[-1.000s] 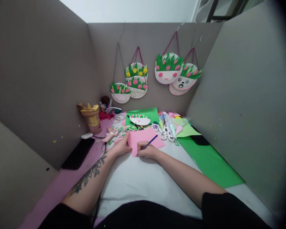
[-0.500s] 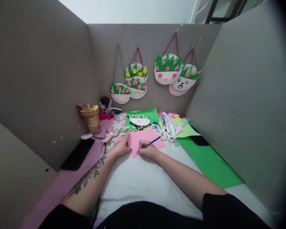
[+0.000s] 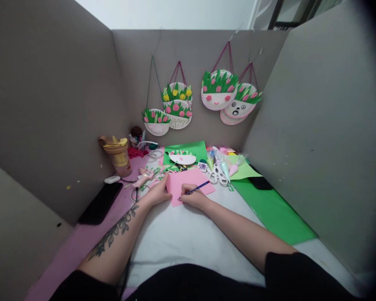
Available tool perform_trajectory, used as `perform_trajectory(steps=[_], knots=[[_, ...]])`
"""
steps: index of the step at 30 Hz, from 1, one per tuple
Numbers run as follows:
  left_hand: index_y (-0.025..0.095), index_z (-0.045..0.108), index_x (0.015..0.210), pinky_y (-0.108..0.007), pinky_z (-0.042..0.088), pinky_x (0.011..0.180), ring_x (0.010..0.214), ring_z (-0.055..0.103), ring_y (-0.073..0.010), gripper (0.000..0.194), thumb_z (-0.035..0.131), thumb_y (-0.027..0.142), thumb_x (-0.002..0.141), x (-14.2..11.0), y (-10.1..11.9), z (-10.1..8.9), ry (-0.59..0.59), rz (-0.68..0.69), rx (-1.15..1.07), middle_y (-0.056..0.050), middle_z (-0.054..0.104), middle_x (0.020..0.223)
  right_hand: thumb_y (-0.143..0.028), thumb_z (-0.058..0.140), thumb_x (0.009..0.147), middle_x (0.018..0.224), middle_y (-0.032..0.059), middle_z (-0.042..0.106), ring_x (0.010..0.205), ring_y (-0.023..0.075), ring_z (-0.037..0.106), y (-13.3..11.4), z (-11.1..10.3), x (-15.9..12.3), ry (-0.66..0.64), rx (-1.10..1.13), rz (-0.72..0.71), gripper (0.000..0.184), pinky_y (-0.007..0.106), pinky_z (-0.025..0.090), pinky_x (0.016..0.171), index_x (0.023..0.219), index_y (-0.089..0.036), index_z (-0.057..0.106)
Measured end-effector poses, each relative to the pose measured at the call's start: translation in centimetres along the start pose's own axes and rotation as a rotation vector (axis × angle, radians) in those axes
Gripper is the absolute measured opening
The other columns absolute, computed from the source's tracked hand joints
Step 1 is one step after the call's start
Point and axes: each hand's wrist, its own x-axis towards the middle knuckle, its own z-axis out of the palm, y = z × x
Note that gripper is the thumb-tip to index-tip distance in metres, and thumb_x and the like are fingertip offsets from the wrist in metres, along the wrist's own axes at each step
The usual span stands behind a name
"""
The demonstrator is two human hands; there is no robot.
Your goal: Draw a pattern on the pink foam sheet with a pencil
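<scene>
A sheet of pink paper lies in the middle of the desk. My left hand grips its left side, fingers at the upper part of the edge and thumb lower down. In my right hand a dark blue pencil is pinched, its tip touching the paper near the lower left. Any marks on the sheet are too small to make out. Behind the paper lies a half paper plate with green and pink cutouts. A pink glue gun rests just left of my left hand.
White scissors and piping bags lie right of the paper, by green sheets. At left are a black phone and a lidded cup. Decorated plates hang on the grey back partition.
The view has shifted slightly. The pencil and my right hand have moved only a little on the paper; my left hand keeps its hold.
</scene>
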Motion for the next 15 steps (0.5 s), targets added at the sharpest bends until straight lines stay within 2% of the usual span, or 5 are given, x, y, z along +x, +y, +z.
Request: perform_trajectory(steps=[6,15], knots=[[0.01,0.007,0.149,-0.028,0.044,0.074,0.091,0.06,-0.024,0.1,0.061,0.028,0.067,0.04,-0.12,0.09,0.013,0.003,-0.043,-0.016,0.058,0.121,-0.016,0.065,0.061,0.055,-0.0058,0.05,0.054,0.0095,0.043,-0.2,-0.01,0.02,-0.011,-0.014,-0.001,0.016,0.021,0.031,0.051,0.057,-0.017,0.05],[0.01,0.004,0.149,-0.027,0.043,0.071,0.09,0.06,-0.0231,0.1,0.059,0.029,0.068,-0.01,-0.06,0.02,0.005,0.007,-0.02,-0.014,0.06,0.116,-0.016,0.066,0.059,0.052,-0.0065,0.049,0.052,0.0086,0.041,0.13,-0.03,0.04,-0.037,0.056,0.039,0.018,0.021,0.031,0.051,0.056,-0.017,0.048]])
